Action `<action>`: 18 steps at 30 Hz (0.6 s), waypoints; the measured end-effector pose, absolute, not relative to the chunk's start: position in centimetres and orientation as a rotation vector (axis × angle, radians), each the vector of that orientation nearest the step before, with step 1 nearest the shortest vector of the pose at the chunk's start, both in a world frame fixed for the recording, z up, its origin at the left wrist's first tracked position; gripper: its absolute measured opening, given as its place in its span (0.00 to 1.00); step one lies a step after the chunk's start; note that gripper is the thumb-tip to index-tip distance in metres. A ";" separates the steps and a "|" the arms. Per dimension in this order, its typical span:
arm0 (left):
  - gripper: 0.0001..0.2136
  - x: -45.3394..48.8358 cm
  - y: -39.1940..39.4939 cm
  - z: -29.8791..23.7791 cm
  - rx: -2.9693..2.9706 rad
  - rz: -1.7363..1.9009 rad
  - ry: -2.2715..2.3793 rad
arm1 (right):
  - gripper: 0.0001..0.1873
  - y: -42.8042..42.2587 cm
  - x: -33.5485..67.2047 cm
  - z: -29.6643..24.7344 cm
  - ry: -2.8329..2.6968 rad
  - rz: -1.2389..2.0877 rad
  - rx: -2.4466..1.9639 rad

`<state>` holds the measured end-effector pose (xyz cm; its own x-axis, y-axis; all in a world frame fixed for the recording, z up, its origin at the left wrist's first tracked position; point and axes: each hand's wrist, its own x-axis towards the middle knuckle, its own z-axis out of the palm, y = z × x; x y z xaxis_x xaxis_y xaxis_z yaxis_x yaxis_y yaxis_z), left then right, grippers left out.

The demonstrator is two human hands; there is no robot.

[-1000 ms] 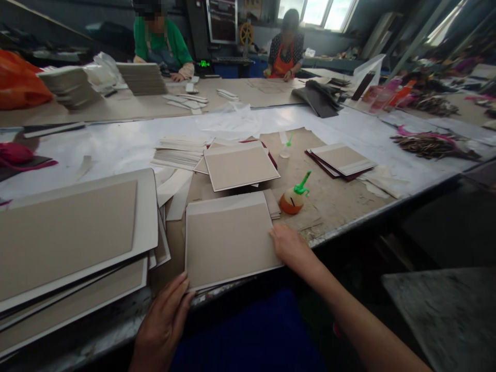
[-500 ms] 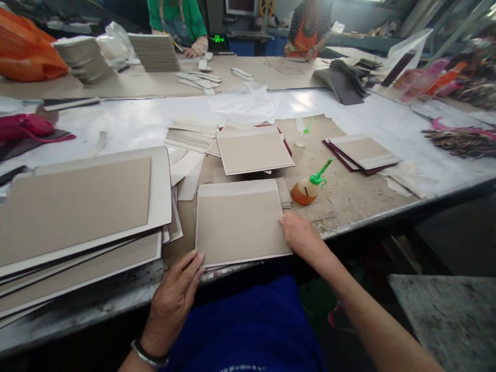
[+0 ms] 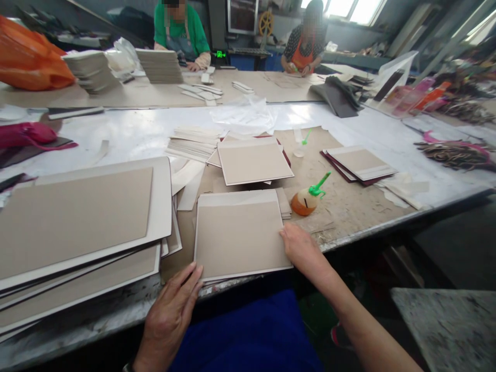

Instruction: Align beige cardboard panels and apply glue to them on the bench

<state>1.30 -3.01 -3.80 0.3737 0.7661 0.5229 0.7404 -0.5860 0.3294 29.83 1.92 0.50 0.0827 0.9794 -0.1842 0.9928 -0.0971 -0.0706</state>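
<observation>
Now, spread across the view is the long, shiny white-topped worktable (image 3: pixel 134 135), and on its left the stack of large beige-and-white flat panels (image 3: pixel 83 212), just beside the work. Centre stage, the smaller beige rectangular panel with a pale border (image 3: pixel 240 237) lies flat at the table's near edge, right between the hands! It looks wider left to right than deep, though the slanting view leaves its true long axis uncertain. Both hands are touching it, so neither is nearer. The right hand (image 3: pixel 302 245) is curled closed on the right edge, seemingly pinching it, with the panel stretching away to its left; what's underneath is hidden. The left hand (image 3: pixel 170 310) sits closer to the wearer, loosely open, fingertips against the near left corner. And smallest, just beyond the right hand, the round amber-filled bottle with a green spout (image 3: pixel 304 202) stands apart.
</observation>
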 end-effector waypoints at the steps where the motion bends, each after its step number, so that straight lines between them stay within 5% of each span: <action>1: 0.17 1.2 -3.0 -3.9 2.582 1.016 1.409 | 0.12 1.9 29.8 0.5 2.059 -0.278 2.264; 18: 0.12 1.4 -2.3 -3.0 2.718 1.031 1.456 | 0.15 1.5 28.4 1.3 1.957 -0.104 2.218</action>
<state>1.43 -2.35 -2.97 0.4000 0.7117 0.5775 0.7811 -0.5943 0.1915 28.43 1.46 1.25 0.1305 0.9765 -0.1716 0.9891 -0.1165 0.0898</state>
